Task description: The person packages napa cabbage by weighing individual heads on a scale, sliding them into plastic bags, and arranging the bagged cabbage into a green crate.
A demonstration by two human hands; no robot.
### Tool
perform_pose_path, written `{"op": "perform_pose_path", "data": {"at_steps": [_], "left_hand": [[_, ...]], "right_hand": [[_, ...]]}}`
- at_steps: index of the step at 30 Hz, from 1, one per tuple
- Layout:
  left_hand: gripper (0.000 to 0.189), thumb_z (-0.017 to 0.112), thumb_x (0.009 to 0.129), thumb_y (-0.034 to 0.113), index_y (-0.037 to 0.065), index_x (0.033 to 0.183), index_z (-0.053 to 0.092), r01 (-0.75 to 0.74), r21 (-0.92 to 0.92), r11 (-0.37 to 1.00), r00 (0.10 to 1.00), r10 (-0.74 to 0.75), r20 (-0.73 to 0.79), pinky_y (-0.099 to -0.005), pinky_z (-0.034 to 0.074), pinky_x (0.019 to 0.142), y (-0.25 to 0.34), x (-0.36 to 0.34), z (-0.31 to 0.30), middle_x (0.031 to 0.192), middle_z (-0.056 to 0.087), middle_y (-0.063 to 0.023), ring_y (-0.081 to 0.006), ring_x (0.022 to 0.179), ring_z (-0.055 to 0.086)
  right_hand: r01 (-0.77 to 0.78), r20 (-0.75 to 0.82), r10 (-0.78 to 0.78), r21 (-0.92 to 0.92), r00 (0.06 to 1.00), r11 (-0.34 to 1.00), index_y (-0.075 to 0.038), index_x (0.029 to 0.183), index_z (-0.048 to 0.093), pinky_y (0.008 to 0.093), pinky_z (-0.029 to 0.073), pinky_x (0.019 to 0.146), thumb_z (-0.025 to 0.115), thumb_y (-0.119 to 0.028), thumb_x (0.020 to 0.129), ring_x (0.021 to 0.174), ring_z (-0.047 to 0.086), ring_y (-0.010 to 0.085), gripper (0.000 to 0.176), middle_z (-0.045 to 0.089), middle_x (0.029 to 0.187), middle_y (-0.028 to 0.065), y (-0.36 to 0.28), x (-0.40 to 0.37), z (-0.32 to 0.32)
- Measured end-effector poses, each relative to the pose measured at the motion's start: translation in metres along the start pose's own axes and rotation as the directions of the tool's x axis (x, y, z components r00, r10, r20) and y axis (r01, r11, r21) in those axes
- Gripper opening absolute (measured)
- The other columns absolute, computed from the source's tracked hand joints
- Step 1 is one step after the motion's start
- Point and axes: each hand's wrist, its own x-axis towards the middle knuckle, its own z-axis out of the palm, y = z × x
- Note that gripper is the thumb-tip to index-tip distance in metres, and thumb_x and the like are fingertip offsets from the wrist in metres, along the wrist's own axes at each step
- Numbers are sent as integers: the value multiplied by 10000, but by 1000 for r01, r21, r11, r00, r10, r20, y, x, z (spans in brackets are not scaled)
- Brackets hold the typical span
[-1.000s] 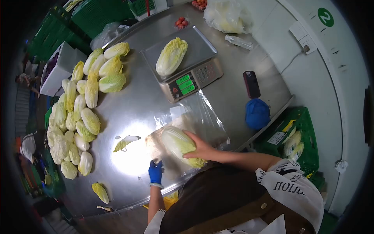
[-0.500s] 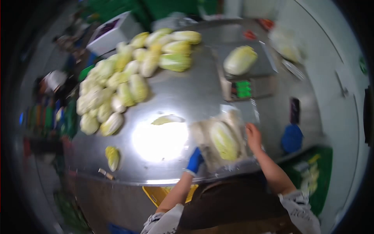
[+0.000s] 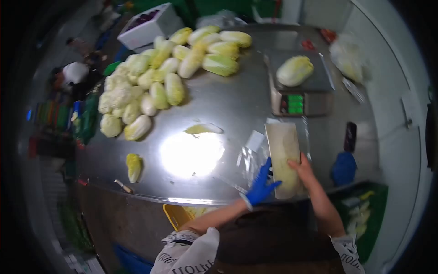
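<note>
A napa cabbage [image 3: 285,171] lies near the table's front edge, wrapped in a pale, see-through sheet of paper [image 3: 281,132]. My left hand [image 3: 261,188], in a blue glove, is at its left side with fingers stretched and thumb apart. My bare right hand [image 3: 303,170] grips the wrapped cabbage from the right, thumb on top. Beside and partly under the bundle spreads a clear plastic bag [image 3: 248,157] with a white label. Another napa cabbage [image 3: 295,71] rests on a digital scale [image 3: 311,104] with a lit green display.
Several napa cabbages [image 3: 174,89] are heaped at the back left of the metal table [image 3: 228,100]. A small cabbage piece [image 3: 133,167], a loose leaf [image 3: 203,129], a phone [image 3: 350,137] and a blue bundle [image 3: 343,169] lie around. A green crate [image 3: 381,201] stands below right.
The paper that lay spread under the cabbage is now folded over it. My right hand has come onto the bundle, and my left has moved right to its side. The view has shifted.
</note>
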Motion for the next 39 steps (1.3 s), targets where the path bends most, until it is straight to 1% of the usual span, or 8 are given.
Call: {"op": "perform_pose_path", "data": {"at_steps": [2, 6, 12, 20, 23, 26, 29, 39], "left_hand": [[519, 633, 856, 195, 59, 1330, 471, -393, 302, 868, 908, 315, 275, -406, 409, 930, -29, 9, -37, 1252, 513, -148, -302, 1124, 501], [481, 714, 746, 311, 115, 1168, 587, -310, 720, 621, 944, 111, 311, -440, 441, 885, -87, 24, -102, 1150, 589, -160, -341, 1051, 547], [142, 655, 810, 159, 75, 916, 699, -39, 416, 908, 999, 38, 9, -346, 481, 812, -112, 53, -71, 933, 663, -109, -274, 907, 620], [422, 803, 655, 140, 61, 1035, 635, -338, 481, 809, 937, 240, 256, -403, 444, 929, -79, 45, -49, 1180, 576, -163, -347, 1107, 526], [310, 729, 752, 127, 51, 1037, 633, 333, 18, 943, 941, -333, 67, -378, 478, 878, -104, 43, -49, 1137, 603, -148, -289, 1014, 590], [181, 648, 834, 91, 39, 1008, 640, -398, 563, 724, 916, 289, 277, -327, 490, 838, -110, 54, -52, 1101, 622, -110, -199, 955, 609], [113, 596, 875, 49, 27, 975, 646, -34, 78, 996, 999, 34, 2, -286, 479, 827, -75, 47, -40, 1082, 629, -76, -142, 950, 593], [102, 609, 806, 50, 29, 905, 614, -380, 365, 850, 889, 445, -111, -404, 401, 914, 19, 36, 50, 1050, 624, -128, -303, 1043, 557]], "right_hand": [[-143, -13, 148, 170, 989, 975, 11, 1309, 404, 329, 472, 859, 616, -291, 837, 1037, 560, 200, 599, 549, 1187, 143, 3, -28, -40], [-230, 52, 226, 341, 973, 912, 20, 1333, 380, 335, 475, 871, 634, -283, 806, 1045, 565, 204, 659, 551, 1192, 143, 40, -80, -109], [-252, 166, 203, 383, 965, 888, 21, 1358, 345, 333, 456, 909, 643, -289, 776, 1074, 554, 206, 724, 539, 1211, 138, 62, -137, -115], [-366, 223, 304, 341, 926, 866, 21, 1384, 323, 337, 423, 949, 616, -292, 796, 1130, 520, 220, 727, 499, 1266, 157, 36, -151, -95], [-415, 306, 327, 292, 894, 862, 16, 1399, 313, 336, 409, 964, 624, -304, 804, 1147, 507, 223, 743, 486, 1288, 161, 20, -143, -76], [-424, 400, 342, 135, 850, 896, 4, 1411, 302, 335, 393, 980, 632, -339, 817, 1164, 491, 223, 761, 471, 1308, 162, 32, -127, -66], [-470, 427, 387, 104, 817, 877, -3, 1358, 389, 324, 446, 909, 624, -382, 844, 1071, 550, 205, 680, 535, 1225, 141, 49, -116, -62], [-400, 182, 364, 237, 914, 886, -21, 1252, 509, 308, 487, 821, 585, -341, 884, 965, 591, 174, 494, 600, 1112, 113, 21, -104, -40]]}}
